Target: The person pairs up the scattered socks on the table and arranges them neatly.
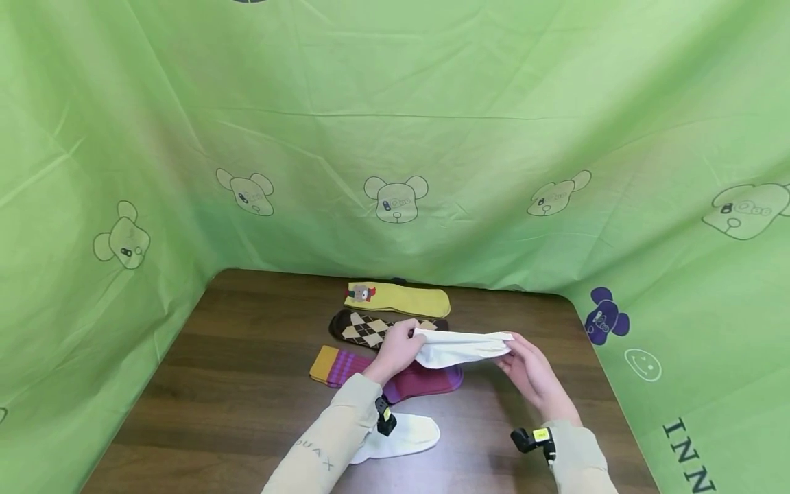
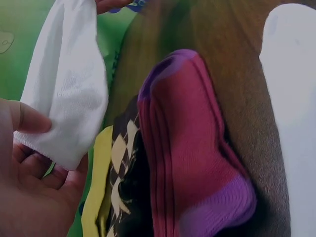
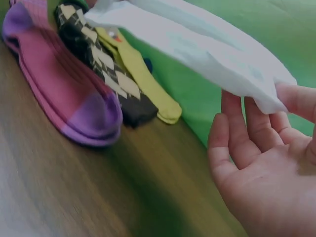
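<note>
A white sock (image 1: 459, 348) is stretched in the air between both hands, above the table. My left hand (image 1: 398, 350) pinches one end of it, thumb on top in the left wrist view. At the other end, the thumb and fingers of my right hand (image 1: 532, 374) pinch the fabric, as the right wrist view shows. Beneath the held sock lie magenta socks (image 2: 185, 133) with purple toe and heel, partly hidden by my left hand in the head view. A second white sock (image 1: 407, 436) lies flat nearer to me, partly covered by my left sleeve.
Behind the magenta socks lie brown argyle socks (image 1: 364, 329), then yellow socks (image 1: 407, 300) with an animal figure. All rest on a dark wooden table (image 1: 247, 384). Green cloth (image 1: 395, 137) printed with bear heads hangs around its back and sides.
</note>
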Demonstrator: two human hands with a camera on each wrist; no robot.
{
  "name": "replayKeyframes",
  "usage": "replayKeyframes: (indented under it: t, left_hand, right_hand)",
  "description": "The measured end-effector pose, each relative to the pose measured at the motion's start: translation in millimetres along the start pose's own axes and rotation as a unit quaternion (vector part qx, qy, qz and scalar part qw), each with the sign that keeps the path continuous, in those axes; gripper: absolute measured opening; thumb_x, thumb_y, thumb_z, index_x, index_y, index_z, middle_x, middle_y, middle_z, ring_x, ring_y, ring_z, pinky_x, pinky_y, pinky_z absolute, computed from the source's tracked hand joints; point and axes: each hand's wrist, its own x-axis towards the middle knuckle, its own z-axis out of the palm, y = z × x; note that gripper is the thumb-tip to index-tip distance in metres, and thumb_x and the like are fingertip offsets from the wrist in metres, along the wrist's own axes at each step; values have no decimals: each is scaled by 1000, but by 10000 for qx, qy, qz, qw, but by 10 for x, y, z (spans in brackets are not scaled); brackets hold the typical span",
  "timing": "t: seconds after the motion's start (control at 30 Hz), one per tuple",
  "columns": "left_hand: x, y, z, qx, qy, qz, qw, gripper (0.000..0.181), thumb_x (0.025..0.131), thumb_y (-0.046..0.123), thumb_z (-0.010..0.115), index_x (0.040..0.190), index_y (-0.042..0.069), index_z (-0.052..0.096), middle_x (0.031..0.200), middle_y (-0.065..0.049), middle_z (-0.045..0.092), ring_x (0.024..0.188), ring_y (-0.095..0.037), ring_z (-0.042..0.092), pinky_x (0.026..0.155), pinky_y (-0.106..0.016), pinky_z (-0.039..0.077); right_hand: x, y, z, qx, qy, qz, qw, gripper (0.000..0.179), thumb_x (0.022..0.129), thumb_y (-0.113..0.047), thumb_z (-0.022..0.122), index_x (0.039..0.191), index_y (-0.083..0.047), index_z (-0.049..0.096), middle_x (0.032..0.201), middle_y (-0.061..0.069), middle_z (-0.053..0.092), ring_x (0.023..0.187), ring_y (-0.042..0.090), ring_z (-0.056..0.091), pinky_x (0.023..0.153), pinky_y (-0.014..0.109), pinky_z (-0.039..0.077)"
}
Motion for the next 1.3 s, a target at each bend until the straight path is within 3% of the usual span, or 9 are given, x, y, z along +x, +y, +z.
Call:
replayKeyframes:
  t: [0.23, 0.57, 0.9, 1.13, 1.3]
  left_hand:
    - [-28, -11, -67, -77, -87, -122, 9999, 15, 85, 8, 59, 72, 13, 54, 74, 3, 60, 73, -13, 56, 66, -29, 47]
    - [-40, 7, -173, -223, -21, -157, 9996, 12, 85, 7, 61, 74, 11, 57, 74, 1, 62, 73, -14, 57, 67, -30, 48]
    - [-66, -41, -268, -274, -25, -157, 9995, 9, 85, 7, 60, 77, 11, 61, 80, 2, 66, 74, -13, 59, 67, -29, 50]
    - [-89, -87, -348, -404, -77, -83, 9991, 10, 86, 6, 58, 84, 10, 67, 79, 3, 67, 71, -12, 59, 67, -28, 49]
    - [-127, -91, -403, -414, -220, -15, 9989, 14, 89, 4, 55, 88, 10, 67, 83, 2, 68, 71, -11, 58, 66, -27, 50]
  right_hand:
    - [48, 53, 59, 520, -241, 212, 9981, 37, 113, -13, 23, 122, -10, 58, 119, 5, 65, 112, 18, 61, 99, 33, 46]
    - [88, 62, 167, 667, -217, 505, 9963, 39, 113, -18, 18, 127, -9, 53, 127, 3, 63, 120, 17, 58, 103, 34, 44]
    - [97, 114, 192, 893, -384, 337, 9947, 45, 112, -17, 14, 120, -8, 57, 121, 4, 65, 114, 18, 60, 101, 34, 44]
    - [101, 169, 240, 881, -275, 296, 9953, 37, 113, -18, 19, 117, -14, 56, 118, 0, 64, 109, 16, 60, 97, 33, 46]
    - [116, 206, 323, 468, 79, 397, 9981, 31, 114, -21, 24, 117, -14, 54, 115, -1, 61, 106, 13, 58, 93, 30, 46]
